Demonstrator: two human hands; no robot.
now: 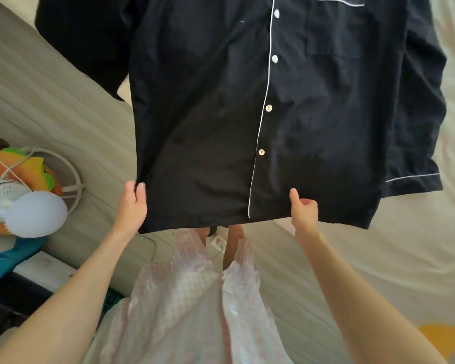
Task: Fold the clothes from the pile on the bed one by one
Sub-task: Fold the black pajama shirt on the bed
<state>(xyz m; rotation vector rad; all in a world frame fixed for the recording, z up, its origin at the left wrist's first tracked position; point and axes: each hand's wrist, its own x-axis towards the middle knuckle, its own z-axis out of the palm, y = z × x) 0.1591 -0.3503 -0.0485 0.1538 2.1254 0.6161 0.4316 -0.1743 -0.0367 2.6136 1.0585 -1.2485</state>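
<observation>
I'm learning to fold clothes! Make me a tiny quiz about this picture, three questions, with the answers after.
1. True or false: the dark shirt has white buttons down its front.
2. Which part of the shirt do the left hand and the right hand grip? A) collar B) bottom hem C) a sleeve
3. Fill in: the white piping on the shirt runs down the front, across the chest pocket and along the ____ cuff.

Key: 1 true. 2 B: each hand pinches the hem, one near each end. 3 sleeve.
</observation>
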